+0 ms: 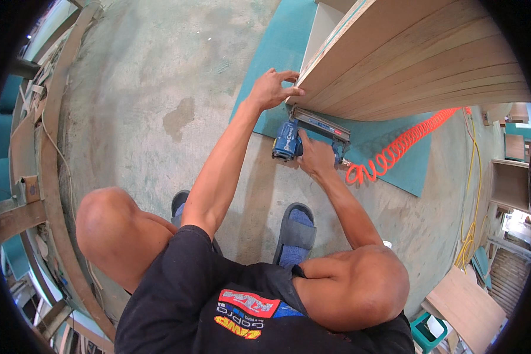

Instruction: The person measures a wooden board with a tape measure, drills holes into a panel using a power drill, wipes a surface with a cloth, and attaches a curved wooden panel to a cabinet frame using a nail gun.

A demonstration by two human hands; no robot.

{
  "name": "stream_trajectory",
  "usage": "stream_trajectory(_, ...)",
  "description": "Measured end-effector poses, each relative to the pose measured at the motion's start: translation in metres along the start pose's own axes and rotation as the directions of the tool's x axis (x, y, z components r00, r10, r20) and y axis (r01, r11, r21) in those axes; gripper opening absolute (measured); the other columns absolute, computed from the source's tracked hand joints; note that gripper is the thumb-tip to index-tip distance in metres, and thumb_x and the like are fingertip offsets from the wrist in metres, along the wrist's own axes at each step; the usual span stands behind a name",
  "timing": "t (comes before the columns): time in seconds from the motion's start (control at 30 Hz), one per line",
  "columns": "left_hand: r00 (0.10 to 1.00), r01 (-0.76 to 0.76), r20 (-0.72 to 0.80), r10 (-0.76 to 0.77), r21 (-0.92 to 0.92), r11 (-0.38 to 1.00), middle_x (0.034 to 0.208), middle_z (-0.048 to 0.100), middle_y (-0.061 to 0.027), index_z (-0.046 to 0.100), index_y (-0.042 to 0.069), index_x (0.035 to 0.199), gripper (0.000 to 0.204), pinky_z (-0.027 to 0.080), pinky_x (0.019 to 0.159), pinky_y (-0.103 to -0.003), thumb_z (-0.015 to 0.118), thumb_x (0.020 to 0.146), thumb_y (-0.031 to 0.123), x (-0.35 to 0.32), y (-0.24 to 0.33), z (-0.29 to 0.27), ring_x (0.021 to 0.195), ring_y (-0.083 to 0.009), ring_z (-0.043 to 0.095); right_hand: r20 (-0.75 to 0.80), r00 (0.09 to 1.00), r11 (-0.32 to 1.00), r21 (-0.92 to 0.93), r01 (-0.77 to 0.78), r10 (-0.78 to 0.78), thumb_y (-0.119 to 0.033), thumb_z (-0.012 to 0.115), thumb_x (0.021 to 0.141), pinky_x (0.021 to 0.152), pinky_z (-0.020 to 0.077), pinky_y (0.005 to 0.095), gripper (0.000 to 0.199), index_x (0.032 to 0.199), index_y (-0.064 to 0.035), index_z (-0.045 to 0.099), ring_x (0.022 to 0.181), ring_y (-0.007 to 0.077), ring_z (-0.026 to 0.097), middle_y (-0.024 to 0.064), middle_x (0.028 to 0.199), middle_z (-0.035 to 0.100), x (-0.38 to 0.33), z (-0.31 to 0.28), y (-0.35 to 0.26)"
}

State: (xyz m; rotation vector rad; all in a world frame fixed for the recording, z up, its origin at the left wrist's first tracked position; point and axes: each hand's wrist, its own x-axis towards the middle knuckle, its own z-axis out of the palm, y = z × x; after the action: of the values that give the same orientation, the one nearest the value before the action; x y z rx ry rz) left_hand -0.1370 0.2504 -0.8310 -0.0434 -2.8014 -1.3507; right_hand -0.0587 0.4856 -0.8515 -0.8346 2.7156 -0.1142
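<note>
My right hand [316, 154] is wrapped round the handle of a blue pneumatic nail gun [285, 141]. The tool's nose points up against the lower near corner of a large wooden panel [389, 65], and its long magazine [321, 123] runs to the right just under the panel's edge. A coiled orange air hose [407, 144] joins the tool near the back of its handle. With thumb and fingers, my left hand [271, 89] pinches the panel's left edge at that same corner, just above the nose. A pale board [320, 35] stands behind this edge.
Under the panel a teal sheet [271, 59] lies on the concrete floor [141, 88]. Wooden framing [50, 194] lines the left side. Yellow cord [471, 230], a loose board [469, 304] and a green bin [429, 331] lie to the right. My slippered feet [295, 233] are below the tool.
</note>
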Motion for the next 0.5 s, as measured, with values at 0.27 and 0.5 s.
stream_trajectory(0.27,1.0,-0.013,-0.017,0.013,-0.006,1.0,0.123,0.075,-0.0018,0.071,0.015,0.13,0.064,0.052,0.088,-0.04,0.08,0.08,0.055,-0.002,-0.002,0.0,0.093,-0.0264,0.056,-0.013,1.0,1.0,0.011,-0.014,0.014,-0.029,0.084,0.075,0.074,0.0585,0.05,0.072,0.134,-0.0094,0.048,0.087,0.0424,0.073,0.0204,0.094,0.074,0.001,0.01,0.0)
stream_trajectory(0.5,0.999,-0.028,-0.025,0.027,-0.02,0.999,0.123,0.075,-0.0015,0.072,0.017,0.129,0.061,0.052,0.088,-0.04,0.08,0.081,0.053,-0.002,-0.013,-0.003,0.092,-0.0259,0.056,-0.027,1.0,1.0,-0.001,-0.001,0.001,-0.027,0.083,0.074,0.075,0.0585,0.0509,0.075,0.137,-0.0099,0.048,0.087,0.0424,0.072,0.0203,0.096,0.074,-0.002,0.008,0.004)
